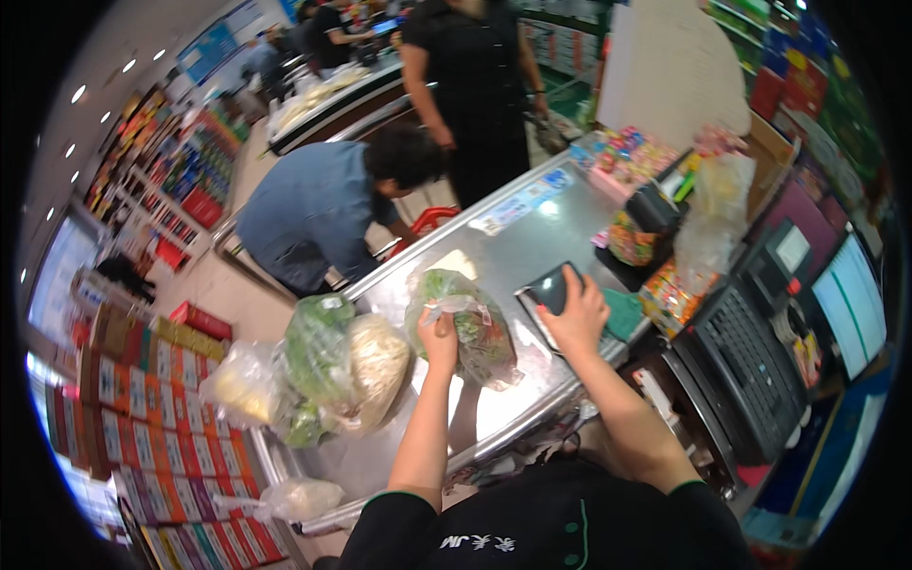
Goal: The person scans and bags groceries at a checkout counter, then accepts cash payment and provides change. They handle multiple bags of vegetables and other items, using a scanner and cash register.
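My left hand (438, 333) grips the gathered neck of a clear plastic bag of leafy green and reddish vegetables (491, 349) on the metal checkout counter (456, 420). My right hand (573, 317) lies with fingers apart over the right side of a flat, black-topped rectangular device (547, 293), probably a counter scanner. Left of my left hand stand a bag of green vegetables (320, 349), a bag of pale sprouts or noodles (377, 363) and a bag with yellowish contents (246, 385). A small clear bag (299, 499) lies at the counter's near left end.
A keyboard (748, 363) and a lit monitor (851, 303) stand at right. Packaged sweets (634, 157) and a green cloth (622, 313) sit nearby. Across the counter one person (313, 206) bends over a red basket (434, 219); another (474, 92) stands. Stacked cartons (171, 427) fill the left.
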Action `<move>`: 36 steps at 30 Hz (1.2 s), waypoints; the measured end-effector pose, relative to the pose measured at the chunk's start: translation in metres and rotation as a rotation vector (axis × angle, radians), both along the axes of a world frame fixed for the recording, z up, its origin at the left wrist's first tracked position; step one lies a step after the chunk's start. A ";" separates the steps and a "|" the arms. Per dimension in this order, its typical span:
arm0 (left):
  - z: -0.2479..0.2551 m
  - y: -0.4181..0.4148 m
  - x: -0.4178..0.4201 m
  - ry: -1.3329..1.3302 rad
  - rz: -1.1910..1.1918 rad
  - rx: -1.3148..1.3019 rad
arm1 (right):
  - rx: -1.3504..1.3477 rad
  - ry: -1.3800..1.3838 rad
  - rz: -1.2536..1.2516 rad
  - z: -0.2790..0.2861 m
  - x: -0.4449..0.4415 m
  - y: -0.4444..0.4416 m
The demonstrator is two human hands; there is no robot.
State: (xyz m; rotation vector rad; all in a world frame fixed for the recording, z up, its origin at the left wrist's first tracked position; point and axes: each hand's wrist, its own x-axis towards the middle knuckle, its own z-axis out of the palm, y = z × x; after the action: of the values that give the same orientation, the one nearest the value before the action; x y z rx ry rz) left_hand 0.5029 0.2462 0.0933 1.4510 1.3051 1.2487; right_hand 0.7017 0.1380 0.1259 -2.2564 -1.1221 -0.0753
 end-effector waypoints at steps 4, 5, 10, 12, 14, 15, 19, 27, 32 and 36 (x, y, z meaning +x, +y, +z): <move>0.014 -0.007 -0.085 0.043 0.034 -0.040 | 0.031 -0.004 0.035 -0.007 0.006 -0.007; 0.017 -0.016 -0.099 0.136 0.093 -0.094 | 0.035 0.006 0.052 -0.008 0.009 -0.009; 0.052 -0.062 -0.162 0.289 0.073 -0.138 | 0.017 -0.002 0.086 -0.007 0.008 -0.010; 0.057 -0.058 -0.192 0.439 -0.030 -0.212 | 0.019 -0.020 0.090 -0.009 0.006 -0.009; 0.084 -0.062 -0.198 0.492 -0.087 -0.286 | 0.020 -0.038 0.089 -0.009 0.006 -0.007; 0.084 -0.062 -0.206 0.523 -0.091 -0.262 | 0.023 -0.040 0.092 -0.009 0.006 -0.007; 0.086 -0.070 -0.215 0.707 -0.065 -0.159 | 0.021 -0.041 0.093 -0.009 0.006 -0.007; 0.133 -0.128 -0.157 0.721 0.159 0.342 | 0.040 -0.048 0.096 -0.010 0.005 -0.011; 0.130 -0.137 -0.087 0.567 -0.124 0.613 | 0.045 -0.050 0.097 -0.010 0.006 -0.012; 0.041 -0.119 -0.046 0.825 -0.381 0.395 | 0.075 -0.031 0.182 -0.010 0.012 -0.018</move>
State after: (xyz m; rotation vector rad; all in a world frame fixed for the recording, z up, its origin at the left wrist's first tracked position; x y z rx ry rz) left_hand 0.4568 0.1271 0.1340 2.5300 1.2035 0.6734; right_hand 0.7141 0.1203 0.1157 -2.0846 -1.3143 -0.0777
